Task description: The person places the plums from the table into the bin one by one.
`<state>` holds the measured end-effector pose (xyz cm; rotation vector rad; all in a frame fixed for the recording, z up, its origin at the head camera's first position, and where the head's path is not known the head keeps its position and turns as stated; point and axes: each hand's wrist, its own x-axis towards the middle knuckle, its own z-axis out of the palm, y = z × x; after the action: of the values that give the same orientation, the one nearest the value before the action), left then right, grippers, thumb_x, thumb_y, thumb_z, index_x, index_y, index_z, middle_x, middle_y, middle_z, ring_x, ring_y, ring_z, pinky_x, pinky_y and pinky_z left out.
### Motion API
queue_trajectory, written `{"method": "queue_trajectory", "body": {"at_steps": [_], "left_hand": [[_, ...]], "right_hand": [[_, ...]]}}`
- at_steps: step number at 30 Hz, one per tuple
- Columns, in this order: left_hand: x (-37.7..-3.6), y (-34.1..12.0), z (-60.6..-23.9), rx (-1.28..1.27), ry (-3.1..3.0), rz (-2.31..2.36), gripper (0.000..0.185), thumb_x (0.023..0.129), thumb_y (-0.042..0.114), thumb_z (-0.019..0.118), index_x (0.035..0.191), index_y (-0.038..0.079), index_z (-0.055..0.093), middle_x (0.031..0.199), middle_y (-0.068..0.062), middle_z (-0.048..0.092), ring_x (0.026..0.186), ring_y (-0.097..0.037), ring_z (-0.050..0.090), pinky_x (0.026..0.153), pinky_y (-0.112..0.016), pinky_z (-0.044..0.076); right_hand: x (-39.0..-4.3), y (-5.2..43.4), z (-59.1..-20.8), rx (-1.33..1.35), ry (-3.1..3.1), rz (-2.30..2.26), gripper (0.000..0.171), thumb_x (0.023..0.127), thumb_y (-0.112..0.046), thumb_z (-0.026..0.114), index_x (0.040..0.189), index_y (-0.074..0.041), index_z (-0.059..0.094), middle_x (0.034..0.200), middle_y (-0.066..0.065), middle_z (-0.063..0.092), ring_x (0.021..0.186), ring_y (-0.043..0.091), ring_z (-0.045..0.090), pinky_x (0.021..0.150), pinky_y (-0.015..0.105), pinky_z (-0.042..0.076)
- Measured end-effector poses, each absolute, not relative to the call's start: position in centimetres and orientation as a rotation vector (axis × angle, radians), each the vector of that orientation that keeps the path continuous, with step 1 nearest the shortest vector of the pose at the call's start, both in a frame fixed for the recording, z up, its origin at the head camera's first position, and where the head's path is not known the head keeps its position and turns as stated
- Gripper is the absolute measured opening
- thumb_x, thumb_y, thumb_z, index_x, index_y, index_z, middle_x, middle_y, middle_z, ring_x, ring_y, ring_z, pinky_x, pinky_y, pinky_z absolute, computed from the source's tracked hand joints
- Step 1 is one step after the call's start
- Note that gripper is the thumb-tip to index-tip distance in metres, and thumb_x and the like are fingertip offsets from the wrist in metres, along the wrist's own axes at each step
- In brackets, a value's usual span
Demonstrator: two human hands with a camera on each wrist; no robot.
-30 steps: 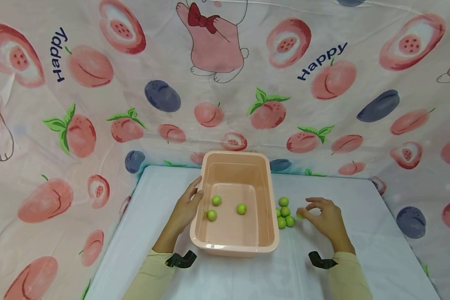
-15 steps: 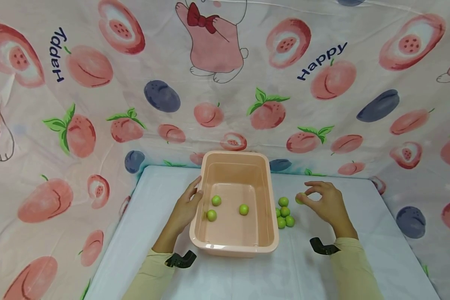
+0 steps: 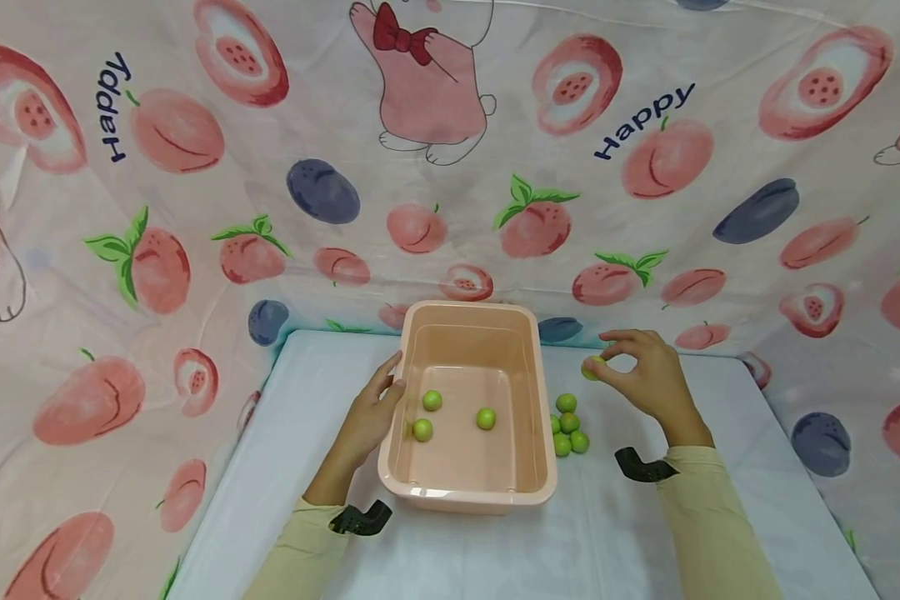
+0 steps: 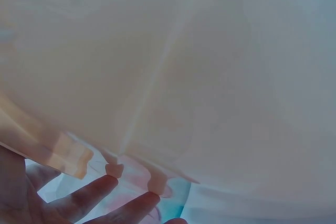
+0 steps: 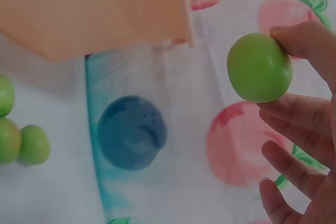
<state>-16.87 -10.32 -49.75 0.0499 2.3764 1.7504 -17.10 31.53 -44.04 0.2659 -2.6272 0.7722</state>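
Observation:
My right hand pinches a small round green fruit between thumb and fingertips, raised to the right of a peach-coloured plastic basin. In the right wrist view the fruit is smooth and glossy, and the other fingers lie loosely bent. At the basin's left side, my left hand grips the rim, with the thumb near the top edge. The left wrist view shows its fingers against the outer wall. Inside the basin lie three green fruits, one of them right of the middle.
Just right of the basin, several more green fruits sit in a cluster on the white tabletop. Behind the table hangs a fruit-printed cloth. A black strap-like device is on each wrist.
My right hand has lifted the pinched fruit and moved it away from me, beyond the cluster. The left hand and basin stay in place. One fruit in the basin has shifted slightly.

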Motion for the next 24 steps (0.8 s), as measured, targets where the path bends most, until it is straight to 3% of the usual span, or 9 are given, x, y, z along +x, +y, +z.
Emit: {"method": "queue_trajectory", "body": {"at_steps": [11, 19, 24], "left_hand": [[-17.0, -10.4, -50.0, 0.061, 2.39, 1.743, 0.05, 0.107, 0.044, 0.046, 0.155, 0.049, 0.033, 0.162, -0.016, 0.039, 0.14, -0.044, 0.048, 0.109, -0.062, 0.045], [-17.0, -10.4, -50.1, 0.069, 2.378, 1.756, 0.051, 0.107, 0.043, 0.046, 0.156, 0.046, 0.034, 0.161, -0.018, 0.039, 0.14, -0.045, 0.047, 0.11, -0.062, 0.044], [-17.0, -10.5, -50.1, 0.07, 2.375, 1.761, 0.05, 0.107, 0.043, 0.047, 0.156, 0.047, 0.034, 0.162, -0.017, 0.038, 0.142, -0.045, 0.045, 0.111, -0.063, 0.042]], "right_hand": [[-18.7, 29.5, -41.2, 0.344, -2.592, 0.795, 0.026, 0.08, -0.032, 0.087, 0.08, -0.008, 0.078, 0.121, 0.012, 0.072, 0.12, 0.036, 0.058, 0.1, 0.066, 0.042], [-19.4, 27.6, -39.4, 0.39, -2.586, 0.808, 0.031, 0.081, -0.037, 0.086, 0.081, -0.008, 0.077, 0.124, 0.013, 0.071, 0.123, 0.036, 0.057, 0.104, 0.068, 0.04], [-20.1, 26.2, -38.3, 0.464, -2.555, 0.793, 0.027, 0.081, -0.033, 0.086, 0.081, -0.008, 0.077, 0.122, 0.013, 0.072, 0.121, 0.036, 0.06, 0.104, 0.065, 0.042]]}}
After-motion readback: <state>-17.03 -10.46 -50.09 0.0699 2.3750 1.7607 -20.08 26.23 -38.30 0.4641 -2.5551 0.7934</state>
